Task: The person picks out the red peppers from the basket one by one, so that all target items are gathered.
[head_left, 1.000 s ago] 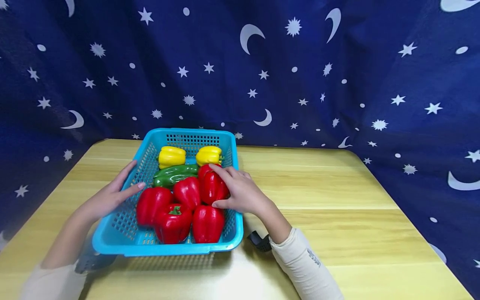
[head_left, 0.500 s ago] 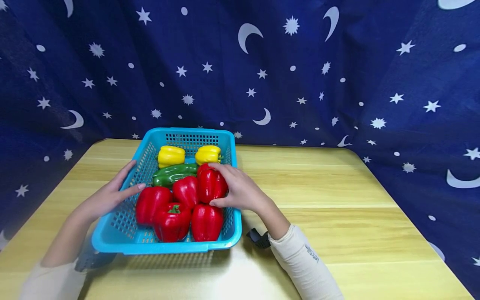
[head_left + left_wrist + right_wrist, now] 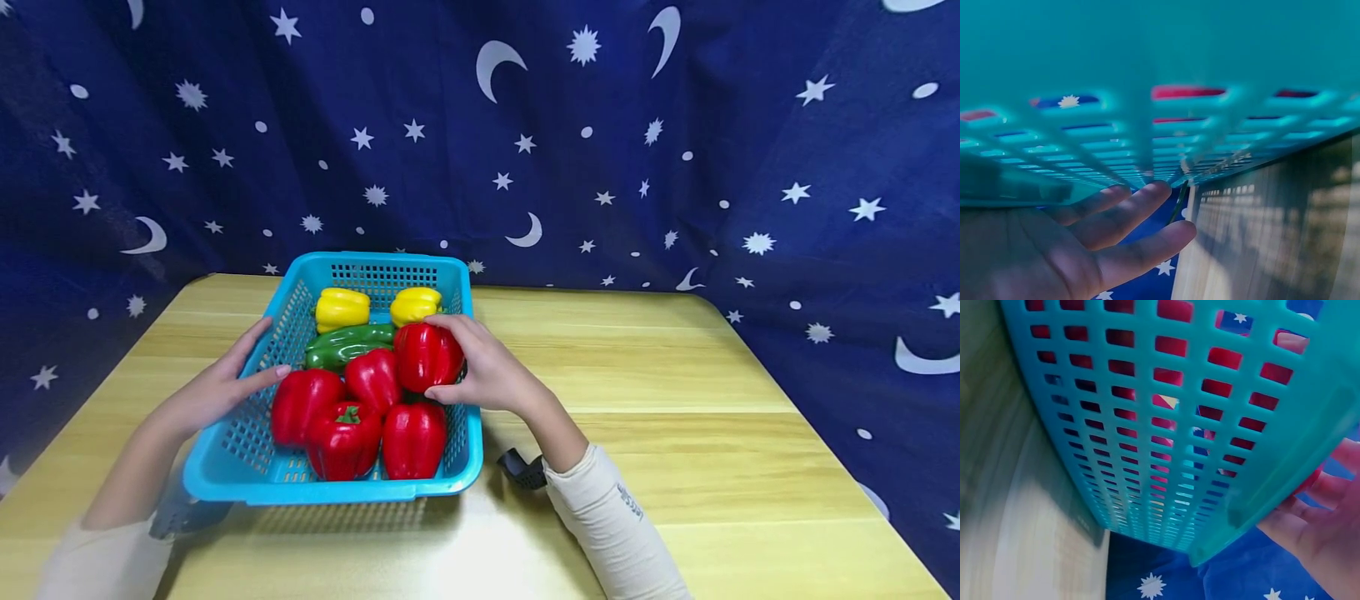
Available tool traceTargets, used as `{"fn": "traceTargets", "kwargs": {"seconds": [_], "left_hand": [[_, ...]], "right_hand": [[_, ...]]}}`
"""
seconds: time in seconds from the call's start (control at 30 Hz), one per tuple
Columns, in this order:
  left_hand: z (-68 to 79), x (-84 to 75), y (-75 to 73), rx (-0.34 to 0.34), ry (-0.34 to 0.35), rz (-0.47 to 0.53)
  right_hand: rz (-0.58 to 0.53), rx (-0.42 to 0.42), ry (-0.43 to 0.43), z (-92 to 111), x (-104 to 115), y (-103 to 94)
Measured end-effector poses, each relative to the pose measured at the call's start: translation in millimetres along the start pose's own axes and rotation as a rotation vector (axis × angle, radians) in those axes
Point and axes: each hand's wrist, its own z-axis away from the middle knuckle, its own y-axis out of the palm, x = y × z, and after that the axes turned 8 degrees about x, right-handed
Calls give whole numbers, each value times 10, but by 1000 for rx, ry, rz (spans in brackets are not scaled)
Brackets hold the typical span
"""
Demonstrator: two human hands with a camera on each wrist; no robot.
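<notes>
The held red pepper (image 3: pixel 426 358) is located at the right side of the blue basket (image 3: pixel 330 495), between the fingers and thumb of the right hand (image 3: pixel 486 367). Four other red peppers (image 3: pixel 415 443) lie left and near; green produce (image 3: pixel 343 355) lies left; two yellow peppers (image 3: pixel 342 309) lie far. The left hand (image 3: pixel 216 393), fingers spread wide, rests at the left rim. The counter (image 3: pixel 637 417) supports the basket.

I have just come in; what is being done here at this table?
A person's right hand holds a red pepper at the right side of a blue basket on a wooden table. The left hand rests at the left rim, its thumb inside and its fingers outside. Four other red peppers, two yellow peppers and something long and green lie in the basket. I cannot tell whether the held pepper is fully lifted.
</notes>
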Motion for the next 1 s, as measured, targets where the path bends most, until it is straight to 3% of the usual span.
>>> {"fn": "traceTargets", "kwargs": {"seconds": [0.7, 1.0], "left_hand": [[8, -1, 6, -2, -3, -10], [8, -23, 0, 2, -11, -2]], "right_hand": [[-162, -82, -32, 109, -95, -230], [-131, -100, -12, 154, -148, -335]]}}
